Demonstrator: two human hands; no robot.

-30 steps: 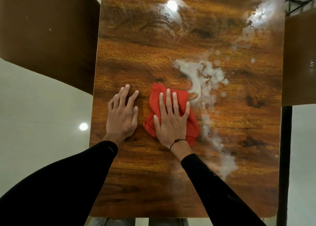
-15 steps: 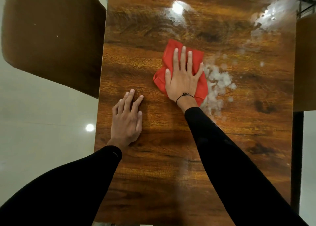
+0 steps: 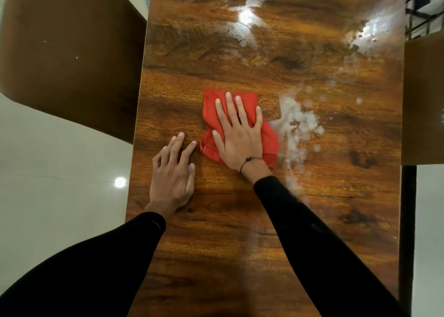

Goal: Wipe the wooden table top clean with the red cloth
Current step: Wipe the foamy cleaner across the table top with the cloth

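While the left hand (image 3: 171,175) rests flat and empty on the worktop (image 3: 216,256), the right hand (image 3: 237,134) presses spread fingers on the red cloth (image 3: 270,139) mid-worktop, just beside white foam (image 3: 296,124). Soft and limp, the cloth likely bunches; flat palm pressure suits it.

Long, close-fitting black sleeves (image 3: 312,240) cover both arms to the wrists; a thin dark cord bracelet (image 3: 248,162) circles the right wrist just beyond the sleeve cuff.

There was one wooden table (image 3: 216,256), one red cloth (image 3: 240,100), two hands, left (image 3: 171,180) and right (image 3: 237,136), and two brown chairs (image 3: 67,52).
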